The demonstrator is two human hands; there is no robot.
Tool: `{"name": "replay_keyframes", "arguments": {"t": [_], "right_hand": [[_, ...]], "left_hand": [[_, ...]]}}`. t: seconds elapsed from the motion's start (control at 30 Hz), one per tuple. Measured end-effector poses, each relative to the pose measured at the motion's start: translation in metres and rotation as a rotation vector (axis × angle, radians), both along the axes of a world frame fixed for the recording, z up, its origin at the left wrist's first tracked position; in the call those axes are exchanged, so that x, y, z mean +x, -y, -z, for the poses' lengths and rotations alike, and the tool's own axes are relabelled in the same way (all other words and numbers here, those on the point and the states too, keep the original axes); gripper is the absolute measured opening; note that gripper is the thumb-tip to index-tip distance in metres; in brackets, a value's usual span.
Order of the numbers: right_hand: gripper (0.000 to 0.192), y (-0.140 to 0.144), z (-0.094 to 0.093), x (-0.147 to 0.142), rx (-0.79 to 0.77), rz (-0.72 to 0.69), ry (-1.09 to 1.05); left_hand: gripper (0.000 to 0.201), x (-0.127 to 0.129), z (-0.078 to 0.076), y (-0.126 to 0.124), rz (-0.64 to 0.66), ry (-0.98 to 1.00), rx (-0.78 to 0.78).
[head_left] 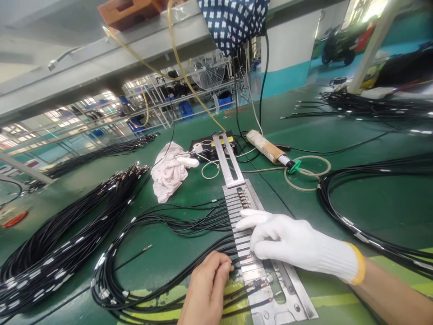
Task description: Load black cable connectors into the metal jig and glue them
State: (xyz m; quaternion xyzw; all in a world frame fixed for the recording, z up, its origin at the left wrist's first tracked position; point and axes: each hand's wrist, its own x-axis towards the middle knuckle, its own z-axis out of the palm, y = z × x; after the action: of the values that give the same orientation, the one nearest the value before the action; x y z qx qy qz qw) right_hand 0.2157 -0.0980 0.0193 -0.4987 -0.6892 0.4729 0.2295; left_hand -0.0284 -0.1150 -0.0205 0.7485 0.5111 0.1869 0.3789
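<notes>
- My right hand [287, 243], in a white knit glove with a yellow cuff, comes in from the lower right with the forearm slanting across the green desk [169, 257]. It lies palm-down on the slotted metal fixture [248, 225].
- Its fingers [246, 215] are stretched out flat and close together, pointing left across the slots; the thumb is tucked under near the plate's edge. They press rather than grip, holding nothing I can see.
- My left hand [206, 289] is bare and rises from the bottom edge, knuckles up, wrist bent slightly inward.
- Its fingers [225, 266] are curled narrow, pinching a black cable [189, 271] right at the fixture's left edge, just below the gloved thumb.
- The fixture runs diagonally from the bottom right up toward the middle of the desk, with cable ends seated in its upper slots.
- The cables fan out leftward from the fixture into a loose coil [111, 289] near my left hand.
- A larger cable bundle [67, 234] lies further left, and another coil [358, 207] sits to the right.
- Beyond the fixture, well apart from my hands, lie a crumpled white cloth [167, 174], a small black box [209, 146] and a handheld tool [267, 148].
</notes>
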Motion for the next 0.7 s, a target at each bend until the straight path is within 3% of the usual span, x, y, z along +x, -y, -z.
{"name": "replay_keyframes", "arguments": {"t": [0.33, 0.5, 0.7], "right_hand": [[0.018, 0.0, 0.005, 0.003, 0.095, -0.006, 0.086], [0.018, 0.002, 0.02, 0.008, 0.169, -0.061, 0.21], [0.02, 0.002, 0.027, 0.008, 0.268, -0.131, 0.258]], "left_hand": [[0.028, -0.002, 0.003, 0.002, -0.007, 0.031, -0.015], [0.007, -0.011, 0.001, 0.01, 0.066, 0.042, 0.161], [0.013, -0.028, 0.007, 0.03, 0.195, -0.069, 0.418]]}}
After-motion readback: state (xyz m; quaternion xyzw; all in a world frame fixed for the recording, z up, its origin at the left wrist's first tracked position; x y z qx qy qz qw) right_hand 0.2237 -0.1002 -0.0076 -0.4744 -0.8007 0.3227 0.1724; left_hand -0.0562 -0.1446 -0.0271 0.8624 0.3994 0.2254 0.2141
